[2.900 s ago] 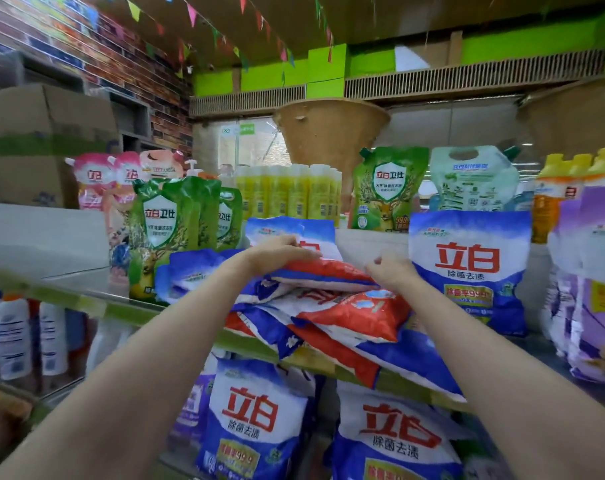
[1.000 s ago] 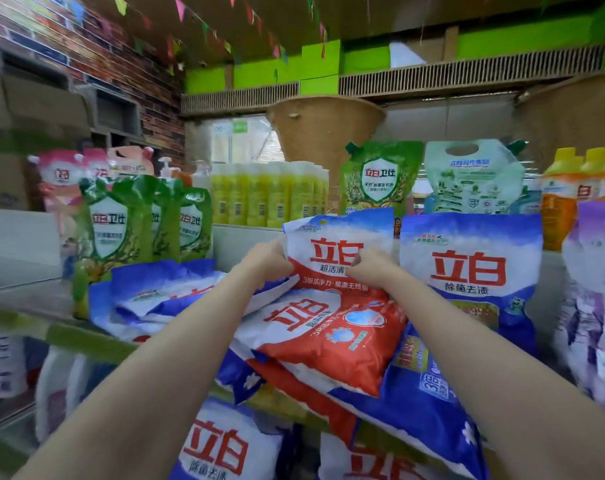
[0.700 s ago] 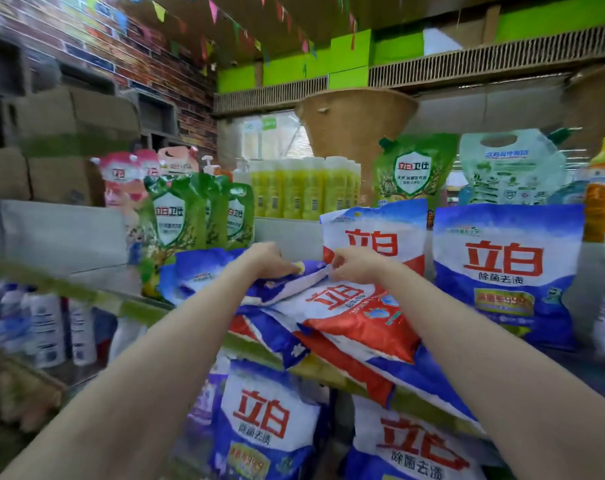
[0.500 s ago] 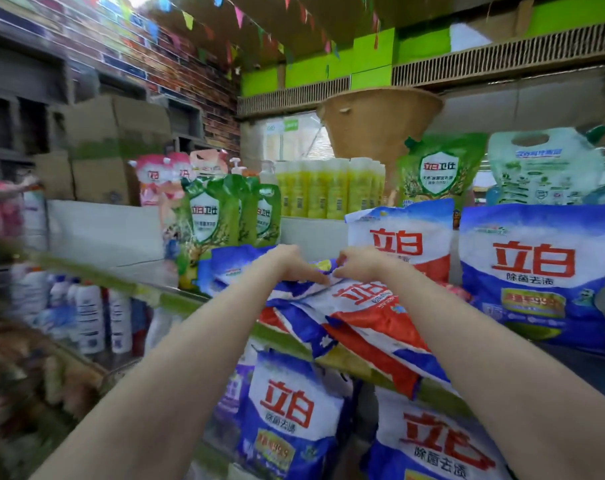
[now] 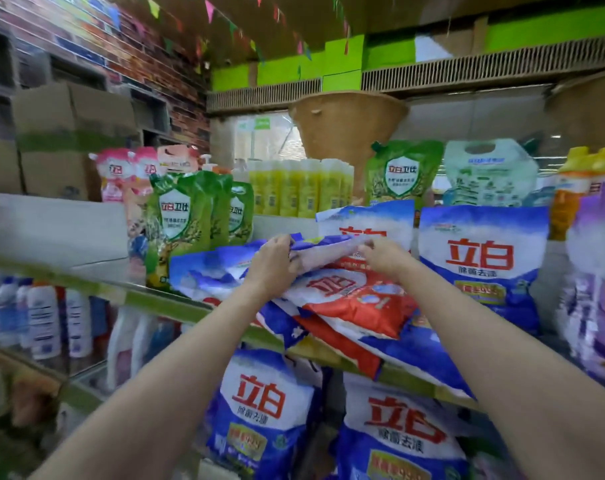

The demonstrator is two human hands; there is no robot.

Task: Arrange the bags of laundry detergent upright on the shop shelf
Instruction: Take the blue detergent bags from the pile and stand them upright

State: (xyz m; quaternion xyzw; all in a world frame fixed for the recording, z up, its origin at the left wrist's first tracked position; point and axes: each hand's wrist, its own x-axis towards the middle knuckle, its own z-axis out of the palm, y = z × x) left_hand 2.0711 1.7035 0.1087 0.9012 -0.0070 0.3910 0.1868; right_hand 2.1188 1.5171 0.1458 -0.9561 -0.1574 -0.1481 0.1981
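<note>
Both hands reach up to a heap of soft plastic detergent bags on the green-edged shelf. The left hand and the right hand each pinch the crinkled top edge of the red-and-white bag, which lies tilted on top of the heap, its upper end lifted and its glossy film creased and blurred where the fingers gather it. Its face shows large red characters on white above a red lower panel. Beneath it other floppy bags in blue, red and white lie flat and overlapping, their lower ends hanging over the front lip of the shelf. Behind the hands 1 bag of the same kind stands upright against the back, and just beside it to the right a blue-and-white bag also stands upright, plump and pillow-shaped, with bold red characters and a yellow price patch. To the left stand green spouted pouches with a shield emblem, smooth and shiny, and behind them pink pouches. On the ledge above sits a row of yellow bottles, cylindrical and translucent. On the shelf below, 2 more blue-and-white bags stand upright side by side. White bottles line the lower left.
</note>
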